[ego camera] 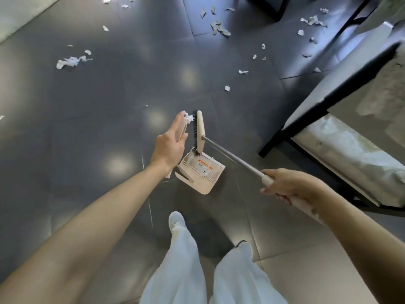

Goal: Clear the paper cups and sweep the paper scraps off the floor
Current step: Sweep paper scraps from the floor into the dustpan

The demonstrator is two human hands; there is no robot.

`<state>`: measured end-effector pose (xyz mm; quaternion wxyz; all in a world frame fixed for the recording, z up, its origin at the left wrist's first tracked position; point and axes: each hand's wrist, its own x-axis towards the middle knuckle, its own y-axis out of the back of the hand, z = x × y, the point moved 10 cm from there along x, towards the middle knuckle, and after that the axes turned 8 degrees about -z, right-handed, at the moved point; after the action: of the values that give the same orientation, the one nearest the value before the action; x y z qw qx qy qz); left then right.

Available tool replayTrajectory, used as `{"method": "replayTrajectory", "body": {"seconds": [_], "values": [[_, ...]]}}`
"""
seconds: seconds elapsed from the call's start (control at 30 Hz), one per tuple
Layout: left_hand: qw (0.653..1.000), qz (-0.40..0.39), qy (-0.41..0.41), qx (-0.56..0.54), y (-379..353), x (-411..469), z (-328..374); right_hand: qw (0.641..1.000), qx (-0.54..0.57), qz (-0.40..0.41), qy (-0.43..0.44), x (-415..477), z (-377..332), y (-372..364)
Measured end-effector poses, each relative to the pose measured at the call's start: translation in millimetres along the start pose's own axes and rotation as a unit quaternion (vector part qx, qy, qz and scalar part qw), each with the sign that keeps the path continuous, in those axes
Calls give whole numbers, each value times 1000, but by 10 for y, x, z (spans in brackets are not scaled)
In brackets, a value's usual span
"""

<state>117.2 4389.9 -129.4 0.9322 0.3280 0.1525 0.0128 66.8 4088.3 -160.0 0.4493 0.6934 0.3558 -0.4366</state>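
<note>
My left hand (169,145) holds the cream handle of a dustpan (200,172), whose pan hangs just below it above the dark tiled floor. A small white paper scrap (189,116) sits at my fingertips, against the broom's black bristles. My right hand (287,189) grips the cream end of the broom's grey pole (232,157). The broom head (199,130) is lifted and stands upright over the dustpan. Several torn paper scraps lie on the floor farther off: a crumpled clump (68,61) at the left, a pile (220,29) at the top middle, more scraps (314,20) at the top right. No paper cup is in view.
A black-framed bench with pale cushions (328,95) runs along the right side. A black furniture leg (278,9) stands at the top. A light rug (22,14) fills the top left corner. My white trousers and shoe (177,220) are at the bottom.
</note>
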Motion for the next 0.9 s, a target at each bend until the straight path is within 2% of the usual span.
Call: {"method": "replayTrajectory", "body": {"seconds": [0.23,0.47,0.6,0.67,0.8,0.9], "values": [[1000,14,4,-17,865,537,-401,997,29,76,9,337,-1113,486],[998,50,33,20,1370,1190,-709,984,-113,139,-24,914,-1849,1156],[997,65,44,8,1544,1669,-756,979,-136,152,-25,1347,-2106,1367],[996,81,47,6,1610,1929,-705,979,-150,139,-19,1534,-2256,1397],[993,103,48,4,1674,2289,-676,978,-208,31,-14,1718,-2392,1142],[993,97,58,16,1711,2399,-705,968,-250,-37,1,1505,-2374,1055]]}}
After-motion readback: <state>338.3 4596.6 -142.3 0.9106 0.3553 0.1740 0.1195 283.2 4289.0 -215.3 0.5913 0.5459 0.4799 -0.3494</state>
